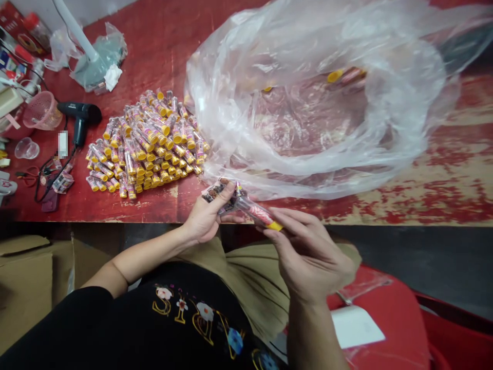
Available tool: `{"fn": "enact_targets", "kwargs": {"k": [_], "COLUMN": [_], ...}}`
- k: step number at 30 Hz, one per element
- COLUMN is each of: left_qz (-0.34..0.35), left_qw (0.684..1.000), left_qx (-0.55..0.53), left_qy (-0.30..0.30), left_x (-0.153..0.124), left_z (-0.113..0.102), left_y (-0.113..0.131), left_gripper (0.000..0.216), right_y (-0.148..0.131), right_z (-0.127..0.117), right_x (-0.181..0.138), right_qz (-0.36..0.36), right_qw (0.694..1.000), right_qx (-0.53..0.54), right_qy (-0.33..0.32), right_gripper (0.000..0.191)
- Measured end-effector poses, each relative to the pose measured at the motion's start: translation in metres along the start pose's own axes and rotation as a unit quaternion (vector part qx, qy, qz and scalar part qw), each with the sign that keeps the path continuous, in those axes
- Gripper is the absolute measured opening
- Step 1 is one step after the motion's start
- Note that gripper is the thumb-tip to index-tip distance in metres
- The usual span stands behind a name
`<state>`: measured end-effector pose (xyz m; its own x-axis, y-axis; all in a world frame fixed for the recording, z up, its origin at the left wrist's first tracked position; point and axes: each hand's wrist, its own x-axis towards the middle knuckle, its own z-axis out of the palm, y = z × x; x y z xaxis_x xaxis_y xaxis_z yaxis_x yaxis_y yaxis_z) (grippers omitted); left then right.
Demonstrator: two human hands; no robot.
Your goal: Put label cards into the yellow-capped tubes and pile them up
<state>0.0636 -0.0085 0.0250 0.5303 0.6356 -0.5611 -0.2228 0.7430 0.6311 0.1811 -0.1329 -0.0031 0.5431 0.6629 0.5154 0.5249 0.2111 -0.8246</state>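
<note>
though slim, a clear, glossy, yellow-ended tube point(257, 211)

Two hands on show, one left hand point(210, 213) and one right hand point(311, 252), with one yellow-capped tube point(259, 213) there, and dozens more in one pile point(150, 149), too many to tally exactly! Count one big plastic bag point(418, 118), one hair dryer point(80, 115), one pink basket point(45, 113), one red table point(165, 41).

Head-worn view, facing forward and down, close
</note>
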Motion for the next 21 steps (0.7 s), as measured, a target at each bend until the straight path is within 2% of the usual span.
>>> {"fn": "enact_targets", "kwargs": {"k": [3,5,10,13,16,21], "left_qz": [-0.009,-0.008,0.026,0.01,-0.01,-0.037], "left_qw": [1.0,0.999,0.996,0.996,0.996,0.996], "left_qx": [-0.008,-0.018,-0.022,-0.019,-0.021,-0.028], "left_qy": [0.0,0.025,0.084,0.091,0.088,0.076], "left_x": [-0.0004,0.0001,0.0026,0.0042,0.0044,0.0005], "left_z": [0.0013,0.0019,0.0013,0.0004,0.0001,0.0009], "left_y": [0.0012,0.0013,0.0004,0.0007,0.0009,0.0007], "left_gripper": [0.03,0.025,0.021,0.018,0.014,0.007], "right_y": [0.0023,0.0039,0.0056,0.0051,0.0046,0.0046], "right_z": [0.0024,0.0029,-0.0005,-0.0019,-0.0017,-0.0068], "right_x": [-0.0037,-0.0065,-0.0103,-0.0108,-0.0104,-0.009], "right_qz": [-0.041,-0.049,0.042,0.044,0.023,-0.04], "right_qw": [0.997,0.994,0.989,0.992,0.995,0.996], "right_qx": [-0.046,-0.074,-0.051,-0.029,-0.035,-0.049], "right_qy": [0.041,0.067,0.131,0.113,0.094,0.063], "right_gripper": [0.054,0.051,0.038,0.037,0.046,0.058]}}
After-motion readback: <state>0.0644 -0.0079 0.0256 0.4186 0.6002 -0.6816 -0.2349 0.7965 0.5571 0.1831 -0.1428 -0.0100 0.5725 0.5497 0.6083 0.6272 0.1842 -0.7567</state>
